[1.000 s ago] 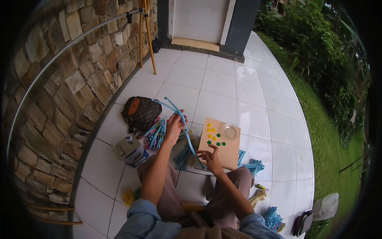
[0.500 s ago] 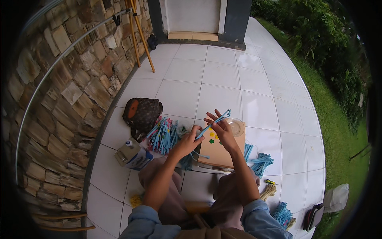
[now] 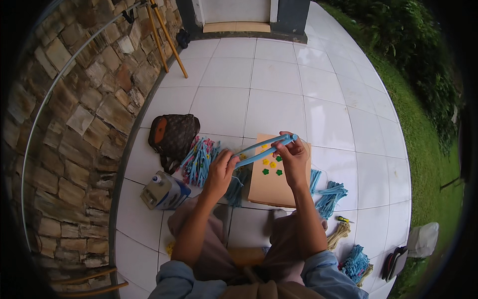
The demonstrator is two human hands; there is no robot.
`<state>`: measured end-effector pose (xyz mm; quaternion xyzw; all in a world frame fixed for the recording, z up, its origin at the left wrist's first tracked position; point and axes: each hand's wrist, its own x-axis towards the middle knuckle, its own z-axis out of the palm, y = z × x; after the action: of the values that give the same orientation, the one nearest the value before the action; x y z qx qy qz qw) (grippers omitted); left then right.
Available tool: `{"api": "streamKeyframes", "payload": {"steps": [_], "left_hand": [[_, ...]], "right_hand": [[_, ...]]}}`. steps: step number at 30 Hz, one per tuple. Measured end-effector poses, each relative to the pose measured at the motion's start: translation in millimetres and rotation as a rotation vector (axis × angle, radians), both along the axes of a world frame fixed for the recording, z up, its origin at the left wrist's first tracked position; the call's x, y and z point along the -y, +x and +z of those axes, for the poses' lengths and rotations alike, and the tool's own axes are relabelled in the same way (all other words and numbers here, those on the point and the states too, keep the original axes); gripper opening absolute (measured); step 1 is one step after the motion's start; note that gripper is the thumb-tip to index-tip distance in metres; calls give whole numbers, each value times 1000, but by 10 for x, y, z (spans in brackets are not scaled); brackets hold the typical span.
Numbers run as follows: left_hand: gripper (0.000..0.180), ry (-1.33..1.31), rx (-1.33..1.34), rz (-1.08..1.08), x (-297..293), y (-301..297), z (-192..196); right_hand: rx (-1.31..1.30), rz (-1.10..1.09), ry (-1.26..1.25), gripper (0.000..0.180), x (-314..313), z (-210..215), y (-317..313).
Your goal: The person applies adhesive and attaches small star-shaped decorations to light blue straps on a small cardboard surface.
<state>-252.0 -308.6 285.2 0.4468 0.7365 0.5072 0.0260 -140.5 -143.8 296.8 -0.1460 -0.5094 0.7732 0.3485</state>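
Note:
A light-blue fabric cord (image 3: 259, 156) is stretched between my hands as two strands with a gap between them. My left hand (image 3: 218, 170) is closed on its left end, and a thin loose tail hangs below those fingers. My right hand (image 3: 295, 158) pinches the other end, where a blue tip sticks up past the fingertips. Under the cord lies a tan cardboard-like board (image 3: 269, 192). Small green flower pieces (image 3: 265, 172) and yellow flower pieces (image 3: 272, 164) rest on it. Behind my right hand, the rim of a clear round container shows in part.
Left of the board are a pile of blue and pink cords (image 3: 199, 167), a brown backpack (image 3: 174, 137) and a jug (image 3: 164, 191). On the right lie blue cords (image 3: 330, 197), a screwdriver (image 3: 343, 219), a beige bundle (image 3: 339, 235) and another blue bundle (image 3: 355, 261). A stone wall stands left.
The blue cord's strands, close together before, are now spread apart. My right hand's fingers, spread before, have closed on the cord's end. My left hand has shifted slightly left, and the view has tilted.

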Motion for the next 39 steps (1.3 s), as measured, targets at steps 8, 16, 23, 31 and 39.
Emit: {"api": "streamKeyframes", "payload": {"steps": [8,16,23,31,39], "left_hand": [[14,318,872,-88,-30,-31,-69],[27,367,740,-26,50,-132,-153],[24,231,928,181,-166,-189,-303],[28,154,811,204,-369,-195,-412],[30,162,823,99,-514,-118,-344]], "right_hand": [[15,-159,104,30,35,-6,-5],[-40,-50,42,39,-97,-104,2],[741,-57,980,42,-552,-1415,93],[719,45,1243,54,-509,-1804,26],[705,14,996,51,-465,-1575,-20]]}}
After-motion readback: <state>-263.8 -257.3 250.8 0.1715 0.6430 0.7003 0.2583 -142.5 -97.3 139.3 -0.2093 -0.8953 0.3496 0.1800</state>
